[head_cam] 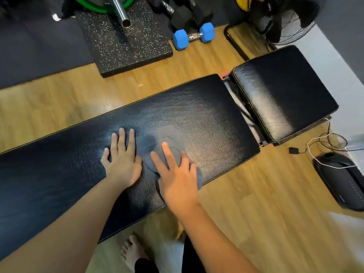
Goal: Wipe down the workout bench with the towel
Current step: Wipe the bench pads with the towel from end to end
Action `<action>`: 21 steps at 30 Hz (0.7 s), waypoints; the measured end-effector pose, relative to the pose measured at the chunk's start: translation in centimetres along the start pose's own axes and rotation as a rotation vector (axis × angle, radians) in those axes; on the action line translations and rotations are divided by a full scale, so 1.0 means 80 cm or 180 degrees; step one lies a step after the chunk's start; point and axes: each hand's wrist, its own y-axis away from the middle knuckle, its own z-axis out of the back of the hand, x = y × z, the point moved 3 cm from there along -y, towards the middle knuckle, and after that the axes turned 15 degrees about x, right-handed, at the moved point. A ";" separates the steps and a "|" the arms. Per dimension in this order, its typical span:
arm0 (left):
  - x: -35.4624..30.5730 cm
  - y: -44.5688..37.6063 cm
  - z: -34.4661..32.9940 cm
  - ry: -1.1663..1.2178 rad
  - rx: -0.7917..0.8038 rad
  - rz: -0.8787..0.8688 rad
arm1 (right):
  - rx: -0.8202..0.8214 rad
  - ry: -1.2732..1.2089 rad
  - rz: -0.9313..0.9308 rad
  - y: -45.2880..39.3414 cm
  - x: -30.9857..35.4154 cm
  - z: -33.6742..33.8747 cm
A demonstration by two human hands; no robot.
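A black padded workout bench runs across the view, with its long back pad in front of me and a separate seat pad at the right. A grey towel lies bunched on the long pad, blurred by motion. My right hand presses flat on the towel with fingers spread. My left hand rests flat on the bare pad just left of the towel, fingers together, holding nothing.
Wooden floor surrounds the bench. A blue dumbbell, black dumbbells and a speckled rubber mat with a barbell end lie beyond it. A fan stands at the back right. Cables and a black device sit right. My bare foot is below.
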 end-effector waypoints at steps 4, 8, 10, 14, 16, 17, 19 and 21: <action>0.000 -0.002 -0.002 -0.0054 -0.0042 0.0012 | 0.0041 0.0404 0.0241 0.017 -0.097 0.015; -0.002 -0.002 -0.007 -0.0126 -0.0113 0.0051 | -0.0148 0.0007 -0.0756 0.006 -0.217 0.039; -0.002 -0.001 -0.009 -0.0136 -0.0126 0.0081 | -0.0312 -0.0343 -0.1142 0.000 -0.251 0.045; -0.005 0.000 -0.007 -0.0139 -0.0116 0.0141 | -0.0663 -0.0931 -0.2088 0.003 -0.236 0.037; -0.004 0.000 -0.007 -0.0137 -0.0140 0.0157 | -0.0706 -0.1059 -0.2497 0.013 -0.195 0.021; -0.005 0.001 -0.007 -0.0131 -0.0156 0.0147 | -0.0668 -0.1061 -0.2565 0.017 -0.169 0.016; -0.005 0.000 -0.008 -0.0143 -0.0199 0.0112 | -0.0596 -0.0912 -0.2165 0.019 -0.111 0.007; -0.003 -0.001 -0.008 -0.0139 -0.0193 0.0099 | -0.0482 -0.0486 -0.1320 0.025 -0.054 -0.004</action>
